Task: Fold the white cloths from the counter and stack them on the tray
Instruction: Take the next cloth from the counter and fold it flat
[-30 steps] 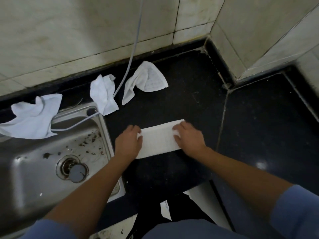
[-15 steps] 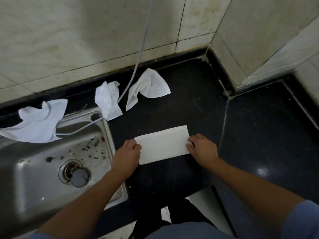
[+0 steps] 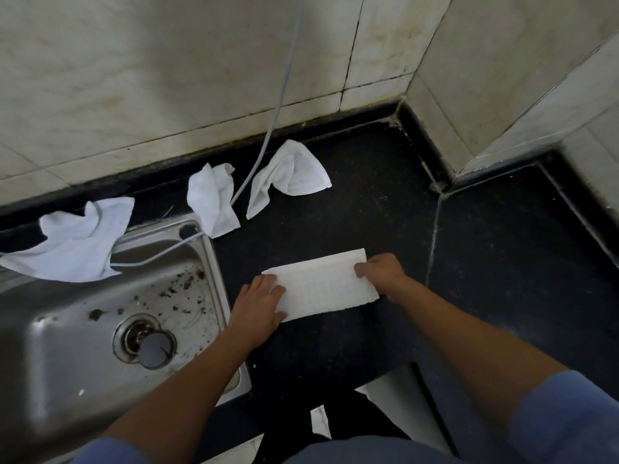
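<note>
Cloth [image 3: 321, 286] lies folded, left hand [image 3: 258, 306] pressing flat, right hand [image 3: 382, 272] pinching its end.

**White on Black**

The flat cloth [image 3: 321, 289] is white with a fine waffle grid. The crumpled cloths [image 3: 291, 175] are plain white. Counter [image 3: 368, 212]: black, faintly speckled. Sink [image 3: 67, 329]: silver, flecked brown. Tiles [image 3: 134, 78]: cream, tan-veined. Hose [image 3: 284, 88]: pale grey. Sleeves [image 3: 569, 423]: blue.

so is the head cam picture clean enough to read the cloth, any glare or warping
Head view: dim, uneven light leaves the black counter nearly featureless; head view: the folded cloth is bright, yet its weave still shows; head view: soft sheen on the steel sink, no harsh glare; head view: the wide angle bends the seams of the wall tiles; head view: no motion blur evident.
</note>
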The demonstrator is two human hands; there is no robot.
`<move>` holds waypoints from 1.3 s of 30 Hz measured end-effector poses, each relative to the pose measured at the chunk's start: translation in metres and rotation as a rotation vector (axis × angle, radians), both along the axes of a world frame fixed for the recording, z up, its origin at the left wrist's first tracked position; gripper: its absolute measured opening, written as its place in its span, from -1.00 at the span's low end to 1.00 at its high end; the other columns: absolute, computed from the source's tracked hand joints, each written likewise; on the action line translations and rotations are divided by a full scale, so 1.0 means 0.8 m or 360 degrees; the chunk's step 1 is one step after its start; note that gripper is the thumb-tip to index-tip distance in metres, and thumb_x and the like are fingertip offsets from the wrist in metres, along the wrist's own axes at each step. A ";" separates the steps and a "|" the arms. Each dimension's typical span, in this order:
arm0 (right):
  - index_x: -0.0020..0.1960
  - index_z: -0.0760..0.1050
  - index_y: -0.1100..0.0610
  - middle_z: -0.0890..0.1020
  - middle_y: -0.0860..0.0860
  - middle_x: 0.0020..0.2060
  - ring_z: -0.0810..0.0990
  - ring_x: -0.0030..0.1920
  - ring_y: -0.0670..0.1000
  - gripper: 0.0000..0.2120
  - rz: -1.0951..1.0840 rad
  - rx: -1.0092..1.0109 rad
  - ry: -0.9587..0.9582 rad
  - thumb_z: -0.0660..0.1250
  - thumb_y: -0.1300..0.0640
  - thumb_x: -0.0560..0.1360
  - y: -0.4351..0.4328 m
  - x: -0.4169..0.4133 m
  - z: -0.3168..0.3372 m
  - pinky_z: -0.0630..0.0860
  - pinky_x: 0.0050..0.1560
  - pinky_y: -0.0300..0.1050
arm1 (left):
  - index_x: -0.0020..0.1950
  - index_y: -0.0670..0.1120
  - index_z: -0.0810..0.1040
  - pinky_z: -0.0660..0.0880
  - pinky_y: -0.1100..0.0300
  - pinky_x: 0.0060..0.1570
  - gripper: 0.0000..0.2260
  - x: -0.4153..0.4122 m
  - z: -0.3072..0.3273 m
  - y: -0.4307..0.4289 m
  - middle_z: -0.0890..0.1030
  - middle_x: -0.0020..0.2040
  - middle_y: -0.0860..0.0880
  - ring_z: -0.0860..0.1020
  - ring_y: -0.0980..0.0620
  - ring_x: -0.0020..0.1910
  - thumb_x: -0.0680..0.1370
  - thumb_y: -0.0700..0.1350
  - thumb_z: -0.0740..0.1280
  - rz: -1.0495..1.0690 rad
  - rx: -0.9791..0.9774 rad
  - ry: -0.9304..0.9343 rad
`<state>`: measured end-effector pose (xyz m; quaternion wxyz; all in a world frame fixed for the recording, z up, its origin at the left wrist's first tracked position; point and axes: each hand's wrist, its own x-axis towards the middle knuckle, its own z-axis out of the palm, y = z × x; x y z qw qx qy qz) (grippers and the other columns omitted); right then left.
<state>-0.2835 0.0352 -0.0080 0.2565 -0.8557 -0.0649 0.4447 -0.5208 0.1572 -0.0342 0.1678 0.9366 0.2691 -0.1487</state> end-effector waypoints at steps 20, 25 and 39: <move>0.16 0.45 0.13 0.59 0.09 0.04 0.57 0.03 0.10 -0.71 0.0945 0.0077 -0.0322 0.38 0.11 0.47 0.092 -0.170 -0.016 0.46 -0.07 -0.14 | 0.20 -0.11 0.53 0.46 0.06 0.04 -0.71 -0.111 0.021 0.015 0.55 0.08 -0.09 0.49 -0.09 0.10 0.49 -0.10 0.38 0.0697 -0.0180 -0.0358; 0.22 0.50 0.13 0.63 0.04 -0.07 0.61 -0.04 0.04 -0.68 0.0962 0.0296 -0.0286 0.38 0.10 0.49 0.073 -0.158 -0.018 0.53 0.01 -0.09 | 0.16 -0.11 0.55 0.48 0.09 -0.06 -0.73 -0.098 0.022 0.011 0.54 0.06 -0.08 0.51 -0.07 0.05 0.48 -0.12 0.39 0.0645 -0.0153 -0.0414; 0.56 -0.21 0.14 -0.28 0.07 0.53 -0.22 0.55 0.07 -0.34 0.2185 -0.0211 -0.1164 -0.22 -0.20 0.58 0.000 -0.093 -0.045 0.01 0.49 0.22 | 0.56 -0.11 -0.03 0.00 0.01 0.49 -0.47 -0.034 -0.016 0.008 -0.16 0.57 -0.04 -0.15 0.00 0.55 0.64 0.00 0.06 -0.0188 0.0053 0.0068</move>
